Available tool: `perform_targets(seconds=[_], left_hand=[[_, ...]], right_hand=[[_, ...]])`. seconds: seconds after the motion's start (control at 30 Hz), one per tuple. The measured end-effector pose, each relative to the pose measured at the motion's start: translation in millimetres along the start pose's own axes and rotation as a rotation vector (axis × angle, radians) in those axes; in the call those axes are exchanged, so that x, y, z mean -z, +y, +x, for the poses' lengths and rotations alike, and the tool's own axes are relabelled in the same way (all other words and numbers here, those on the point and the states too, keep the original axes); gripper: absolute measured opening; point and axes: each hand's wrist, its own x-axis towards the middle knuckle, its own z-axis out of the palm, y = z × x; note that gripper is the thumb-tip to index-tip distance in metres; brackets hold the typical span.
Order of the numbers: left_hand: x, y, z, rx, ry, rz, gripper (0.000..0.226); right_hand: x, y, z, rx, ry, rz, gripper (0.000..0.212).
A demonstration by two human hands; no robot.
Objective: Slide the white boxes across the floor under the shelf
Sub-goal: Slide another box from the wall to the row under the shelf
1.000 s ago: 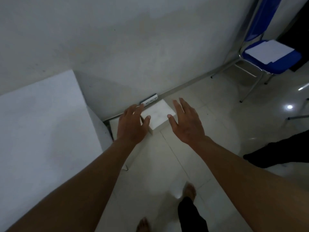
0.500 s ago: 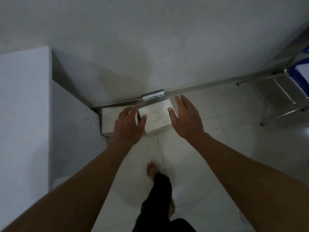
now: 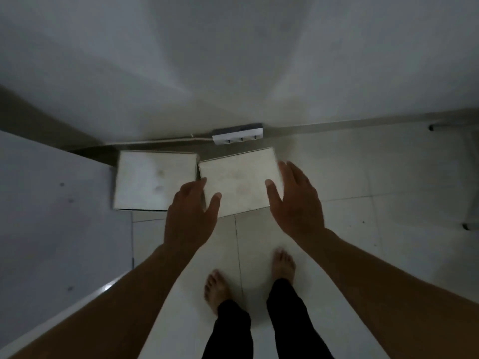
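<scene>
Right box: a white box [image 3: 239, 181] lies flat on the tiled floor [image 3: 363, 229], slightly skewed, its far edge just short of the wall base.
Left box: a second white box [image 3: 154, 183] sits just beside the first on its left, their near corners almost touching; its left edge is up against the white shelf unit [image 3: 57, 216].
Left hand: the left hand [image 3: 190, 216] reaches down over the near left corner of the right box — fingers loosely apart, thumb spread out over the box top; whether it touches the box I cannot tell.
Right hand: the right hand [image 3: 298, 203] hangs over the right side of the same box, fingers held fairly close together and thumb splayed inward over the top; contact cannot be told either.
Grip: neither hand closes on anything — both are open, palms down.
Power strip: a white power strip [image 3: 237, 137] lies along the wall base, just beyond the right box.
Wall: a plain pale wall [image 3: 233, 60] fills the upper frame.
Feet: two bare feet [image 3: 282, 265] stand on the tiles near the boxes, dark trouser legs [image 3: 287, 320] above them.
Light: dim, with some blur at the box edges.
</scene>
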Motion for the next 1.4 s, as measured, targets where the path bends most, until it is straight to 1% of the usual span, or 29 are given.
perform_targets(seconds=[0.17, 0.27, 0.33, 0.43, 0.57, 0.63, 0.7, 0.8, 1.0, 1.23, 1.4], left_hand=[[-83, -39, 60, 0.066, -0.015, -0.004, 0.06], [-128, -61, 90, 0.113, 0.002, -0.01, 0.059], [-155, -76, 107, 0.135, 0.009, -0.015, 0.06], [-184, -96, 122, 0.167, 0.081, 0.015, 0.065], [-213, -122, 136, 0.295, 0.196, -0.041, 0.077], [-219, -127, 140, 0.325, 0.24, -0.029, 0.081], [-224, -128, 143, 0.314, 0.296, 0.02, 0.082], [-231, -120, 142, 0.278, 0.311, 0.02, 0.082], [-242, -104, 154, 0.462, 0.226, -0.199, 0.1], [-237, -99, 158, 0.47, 0.165, -0.198, 0.107], [-224, -103, 154, 0.388, 0.043, -0.118, 0.1]], right_hand=[[-81, 59, 44, 0.039, -0.106, -0.034, 0.06], [-128, 85, 77, 0.073, -0.133, -0.046, 0.062], [-158, 96, 96, 0.059, -0.113, -0.041, 0.063], [-193, 104, 114, -0.014, -0.084, -0.011, 0.067], [-226, 115, 129, -0.091, -0.022, 0.009, 0.079], [-235, 121, 136, -0.141, 0.016, 0.008, 0.087], [-240, 127, 142, -0.185, 0.03, 0.002, 0.092], [-242, 136, 148, -0.21, 0.01, -0.008, 0.095], [-239, 143, 148, -0.265, -0.052, 0.029, 0.092], [-236, 143, 146, -0.296, -0.06, 0.027, 0.09], [-224, 140, 135, -0.332, -0.085, 0.057, 0.088]])
